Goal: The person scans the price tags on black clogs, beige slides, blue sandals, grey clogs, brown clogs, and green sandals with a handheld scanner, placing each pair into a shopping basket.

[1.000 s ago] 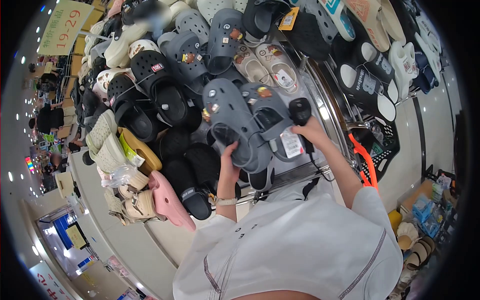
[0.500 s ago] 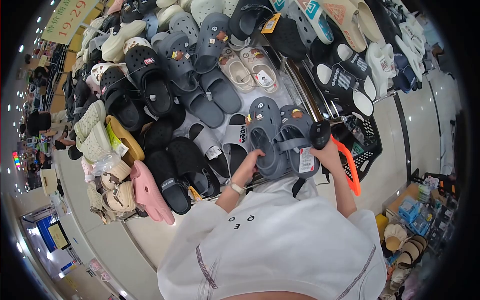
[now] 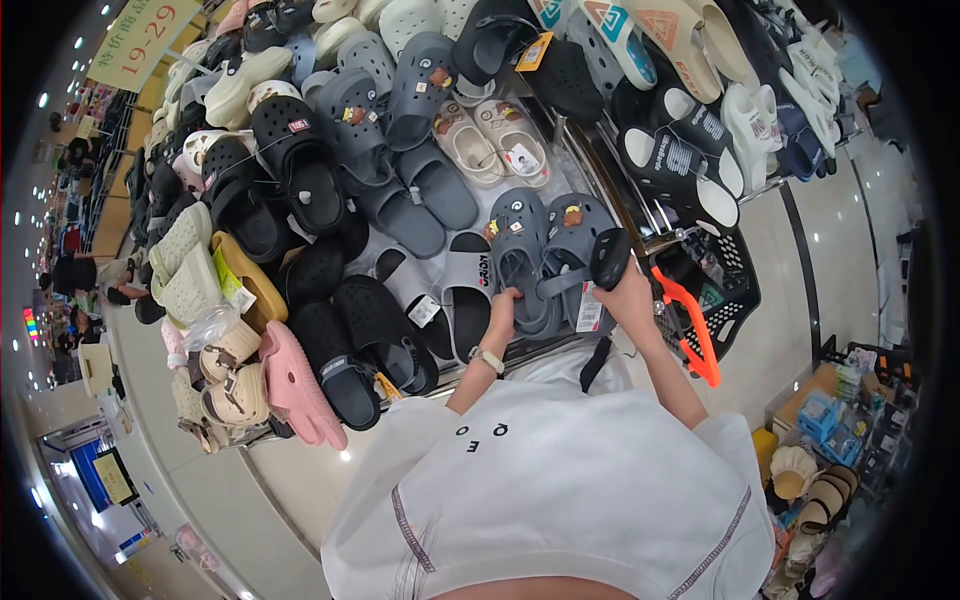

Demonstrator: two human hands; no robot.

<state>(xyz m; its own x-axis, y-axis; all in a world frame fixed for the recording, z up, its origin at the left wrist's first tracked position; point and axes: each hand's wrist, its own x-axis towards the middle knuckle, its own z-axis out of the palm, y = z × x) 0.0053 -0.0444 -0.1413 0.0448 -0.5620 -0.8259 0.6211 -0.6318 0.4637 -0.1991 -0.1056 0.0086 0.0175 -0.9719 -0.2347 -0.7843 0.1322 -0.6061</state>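
Note:
A pair of grey clogs (image 3: pixel 519 245) with bear charms lies at the front of the shoe display, toes pointing away from me. My left hand (image 3: pixel 501 316), with a pale watch on its wrist, is closed on the heel of the left clog. My right hand (image 3: pixel 627 300) is wrapped round a black handheld device (image 3: pixel 610 257) that looks like a barcode scanner, held over the right clog. A white price tag (image 3: pixel 590 310) hangs at that clog's heel, against my right fingers. Grey-and-black slides (image 3: pixel 468 290) lie just left of the pair.
Clogs and slippers crowd the display, including black slides (image 3: pixel 345 375) and pink slides (image 3: pixel 298 385). Beyond its metal rail, right of me, is a black basket (image 3: pixel 742 290) with an orange handle (image 3: pixel 697 335). More goods (image 3: pixel 835 420) sit at lower right.
Both hands, the clog pair and the black device have shifted slightly left. The device has tilted more upright, and the price tag has turned to a steeper angle.

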